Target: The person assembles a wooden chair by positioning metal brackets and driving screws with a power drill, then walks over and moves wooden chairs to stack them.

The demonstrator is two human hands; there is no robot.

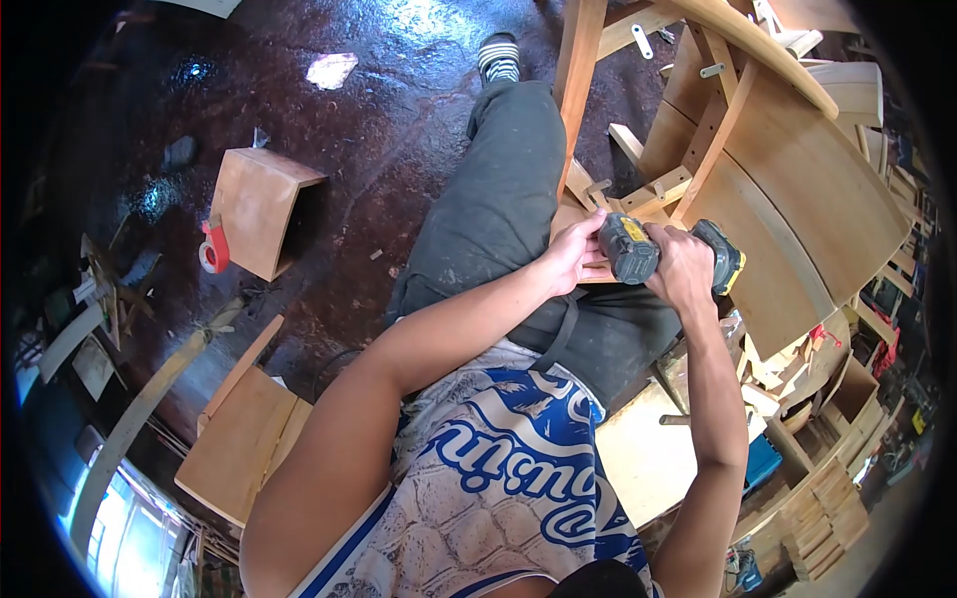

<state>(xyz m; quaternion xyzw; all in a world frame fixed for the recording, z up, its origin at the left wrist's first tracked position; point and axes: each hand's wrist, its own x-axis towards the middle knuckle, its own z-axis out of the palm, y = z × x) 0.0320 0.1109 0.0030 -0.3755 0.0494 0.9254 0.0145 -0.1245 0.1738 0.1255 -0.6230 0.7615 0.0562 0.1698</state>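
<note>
Right hand (682, 263) closed round drill (629, 250), likely for control; left hand (574, 255) beside it, perhaps steadying; grip I cannot tell.

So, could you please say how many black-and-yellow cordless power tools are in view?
1: a black-and-yellow cordless power tool, gripped in the right hand, with the left hand close beside its body. Others may be hidden toward the dim right edge.

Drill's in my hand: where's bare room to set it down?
Mostly bare: the floor between wooden box and outstretched leg; the pale board between shirt and right forearm. Crowded: the right side, with wood scraps by the curved panel.
</note>
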